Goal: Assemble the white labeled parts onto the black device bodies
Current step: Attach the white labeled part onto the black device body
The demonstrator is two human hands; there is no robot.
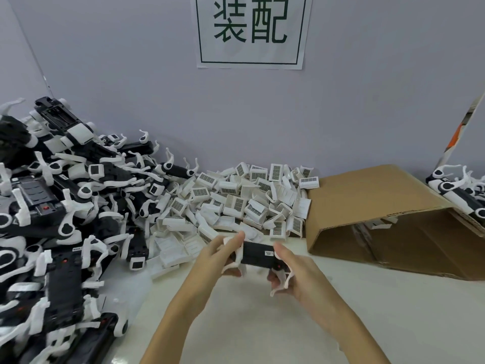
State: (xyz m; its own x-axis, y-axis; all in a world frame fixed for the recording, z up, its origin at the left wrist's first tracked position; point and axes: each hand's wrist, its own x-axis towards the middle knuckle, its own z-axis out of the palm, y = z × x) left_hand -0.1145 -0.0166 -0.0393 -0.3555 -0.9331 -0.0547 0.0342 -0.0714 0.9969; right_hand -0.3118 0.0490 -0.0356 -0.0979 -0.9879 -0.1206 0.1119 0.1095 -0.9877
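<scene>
The heap of black device bodies [52, 219] runs off the left and bottom edges, and its nearest pieces are blurred. The cardboard box [380, 203] and the wall sign [250, 32] are cropped; barcodes on the white labeled parts [244, 200] are unreadable.

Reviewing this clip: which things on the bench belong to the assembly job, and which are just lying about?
In the job:
black device body, held by left hand and right hand
pile of white labeled parts
heap of black device bodies

Lying about:
cardboard box
wall sign
</scene>
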